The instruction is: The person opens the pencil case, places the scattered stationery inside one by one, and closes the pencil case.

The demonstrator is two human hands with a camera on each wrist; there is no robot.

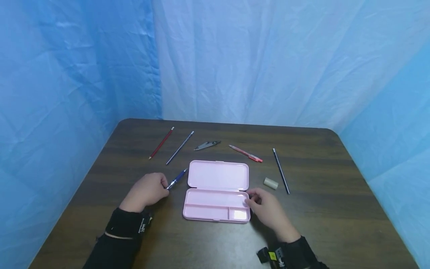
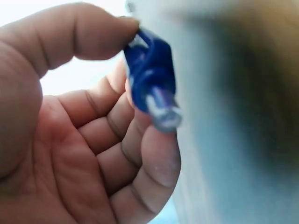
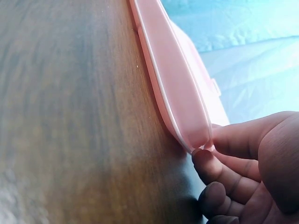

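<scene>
Near the middle of the bench [image 1: 336, 224], a pink pencil case [image 1: 216, 191] lies open flat, lid folded away to the far side, tray toward the person. Tray is divided by a long bar and a short one; nothing lies in the compartments.

Right hand [image 1: 267, 209]: fingers curled against the near right corner of the tray, thumb and fingertips [image 3: 205, 161] touching its edge. Judged: a steadying hold so the case does not slide.

Left hand [image 1: 147, 190]: pinches the near end of a blue pen [image 1: 177, 179] between thumb and bent fingers, just left of the case. Wrist view confirms the grip; pen points away, toward the lid's left corner.

Spread along the far side, apart from each other: red pencil [image 1: 161, 143], grey pencil [image 1: 180, 147], small snips [image 1: 206, 145], red pen [image 1: 246, 153]. To the right, a black pencil [image 1: 280, 170], with an eraser [image 1: 270, 183] beside it.
</scene>
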